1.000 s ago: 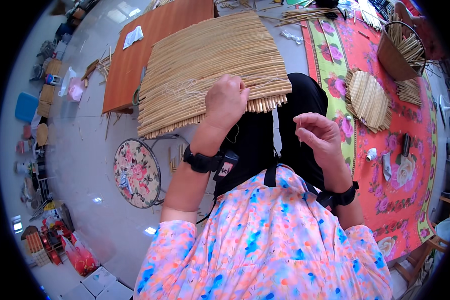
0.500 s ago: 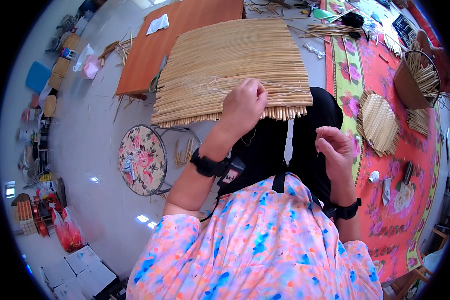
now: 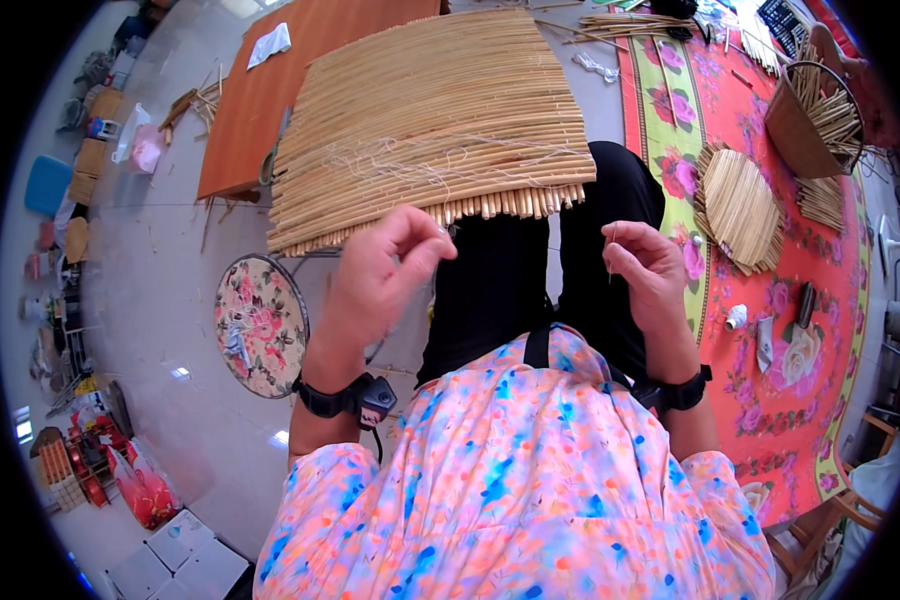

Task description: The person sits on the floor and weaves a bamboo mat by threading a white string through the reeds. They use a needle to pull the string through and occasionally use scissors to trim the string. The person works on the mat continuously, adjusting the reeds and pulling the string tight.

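Note:
A mat of straw-coloured reed stalks (image 3: 430, 90) lies across my knees and the edge of the table, its stalk ends uneven on the near side. Loose pale thread (image 3: 400, 165) tangles over its near part. My left hand (image 3: 385, 275) is just off the mat's near edge, thumb and forefinger pinched on what looks like a thread, barely visible. Above my right thigh, apart from the mat, my right hand (image 3: 650, 270) pinches a thin needle (image 3: 611, 262) upright between thumb and fingers.
An orange-brown table (image 3: 245, 130) with a white cloth (image 3: 270, 45) supports the mat's far side. A round floral stool (image 3: 260, 325) stands at left. On the red floral cloth (image 3: 760, 400) at right lie an oval reed piece (image 3: 740, 210), a thread spool (image 3: 736, 316) and a basket of stalks (image 3: 805, 125).
My left hand has come off the mat, moving left and toward me. My right hand keeps its pinch beside my thigh. The whole view has shifted slightly.

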{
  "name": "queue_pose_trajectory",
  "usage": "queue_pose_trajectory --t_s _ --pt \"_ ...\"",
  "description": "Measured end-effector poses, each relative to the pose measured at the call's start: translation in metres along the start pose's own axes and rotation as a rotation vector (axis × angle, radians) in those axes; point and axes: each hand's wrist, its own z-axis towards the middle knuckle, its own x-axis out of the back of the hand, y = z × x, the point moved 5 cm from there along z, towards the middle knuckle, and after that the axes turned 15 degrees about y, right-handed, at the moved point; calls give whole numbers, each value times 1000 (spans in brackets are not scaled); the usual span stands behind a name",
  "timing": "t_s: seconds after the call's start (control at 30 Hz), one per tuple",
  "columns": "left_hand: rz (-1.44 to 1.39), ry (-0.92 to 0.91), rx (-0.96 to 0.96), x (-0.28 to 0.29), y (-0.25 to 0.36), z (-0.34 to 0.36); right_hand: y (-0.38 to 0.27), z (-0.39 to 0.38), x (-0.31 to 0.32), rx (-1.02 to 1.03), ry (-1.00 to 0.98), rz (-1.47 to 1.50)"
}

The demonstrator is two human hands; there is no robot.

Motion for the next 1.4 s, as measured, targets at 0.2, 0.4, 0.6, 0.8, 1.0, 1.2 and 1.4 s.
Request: queue_pose_trajectory --t_s 0.2,0.4,0.6,0.8,1.0,1.2,1.4 --pt "243 -213 -286 -48 3 -17 -2 0 -7 -3 11 -44" --pt "114 -311 -377 -69 13 -28 -2 -4 -7 5 -46 -36" --pt "17 -296 -331 -72 4 -13 -4 -13 -26 11 -385 158" --pt "-146 -210 -238 -71 -8 -1 -3 -15 -40 -35 -432 52" --pt "57 -243 -333 -73 -22 -11 2 -13 -34 -32 -365 -43" --pt "288 -352 -411 -69 -50 -24 5 -13 -32 -36 -347 -53" --pt "215 -239 -249 -25 -36 -2 5 -13 -28 -63 -319 -86"
